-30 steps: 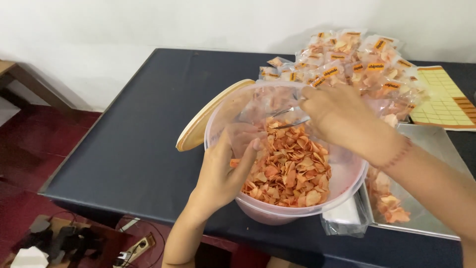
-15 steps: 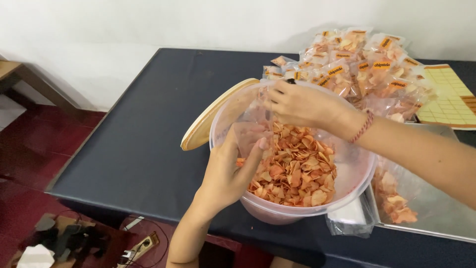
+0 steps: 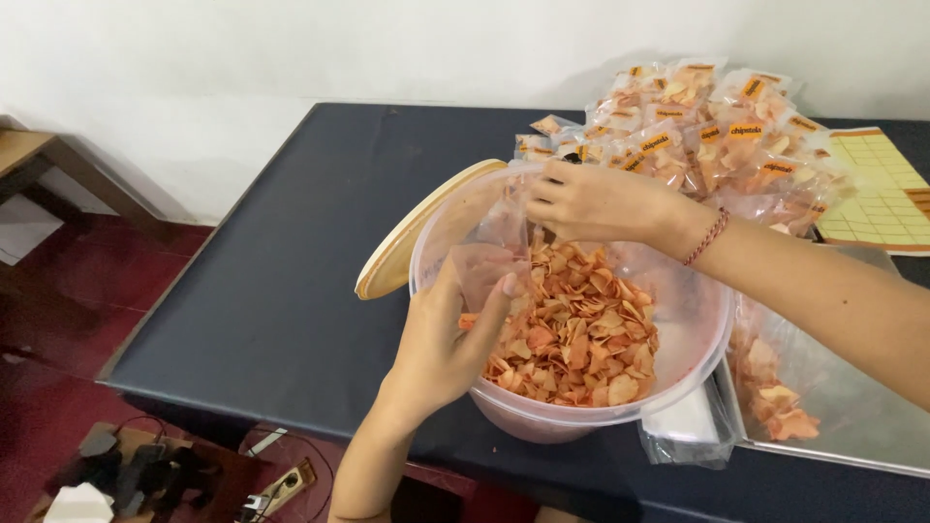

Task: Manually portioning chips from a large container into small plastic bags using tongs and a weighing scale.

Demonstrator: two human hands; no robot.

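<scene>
Clear plastic bag (image 3: 489, 257) is pinched between both hands over the bowl (image 3: 697, 353): the left hand (image 3: 441, 339) grips its near edge with thumb and fingers, the right hand (image 3: 596, 201) clasps its far edge. Orange chips (image 3: 576, 334) lie just below and between the hands. A beige lid (image 3: 412, 237) leans beyond the left hand; filled packets (image 3: 712, 126) are piled behind the right.

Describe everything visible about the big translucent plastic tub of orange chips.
The large round translucent pinkish plastic tub stands upright and open near the front edge of the dark blue table. It is partly filled with thin orange-red chips. A round beige lid leans tilted against its left rim. The left hand reaches over the near-left rim, the right hand over the far rim; both pinch a clear plastic bag held inside the tub, above the chips.
</scene>
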